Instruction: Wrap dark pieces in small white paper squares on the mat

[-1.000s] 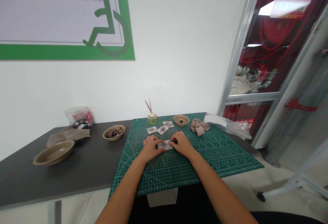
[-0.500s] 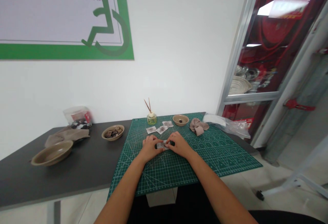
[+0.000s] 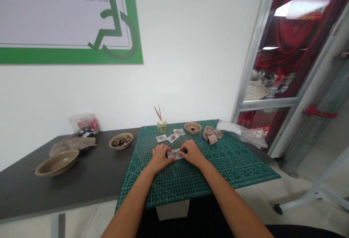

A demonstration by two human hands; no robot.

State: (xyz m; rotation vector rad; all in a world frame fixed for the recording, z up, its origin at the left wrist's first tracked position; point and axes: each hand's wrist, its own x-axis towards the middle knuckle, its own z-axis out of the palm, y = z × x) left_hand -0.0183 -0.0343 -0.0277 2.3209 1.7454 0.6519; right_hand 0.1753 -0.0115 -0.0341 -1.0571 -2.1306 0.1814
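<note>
A small white paper piece (image 3: 172, 153) with grey marks lies between my hands on the green cutting mat (image 3: 191, 180). My left hand (image 3: 160, 156) grips its left part, thumb along the near edge and fingers at the far one. Over the right part, my right hand (image 3: 191, 153) has its fingers pinched together; a dark spot shows at the fingertips, too small to name. Just beyond my hands are similar marked papers, a left one (image 3: 161, 138), a middle one (image 3: 172, 138) and a right one (image 3: 179, 132).
A glass bottle with sticks (image 3: 161, 126), a bowl (image 3: 188, 130) holding a small dark block, and a crumpled cloth (image 3: 212, 134) stand farther back. Leftward are a bowl of small blocks (image 3: 113, 142), a larger bowl (image 3: 56, 163), another cloth (image 3: 72, 144) and a clear container (image 3: 77, 121). A plastic bag (image 3: 242, 132) lies right.
My right hand has shifted slightly right, uncovering more of the paper between my hands. My left hand stays at the paper's left part.
</note>
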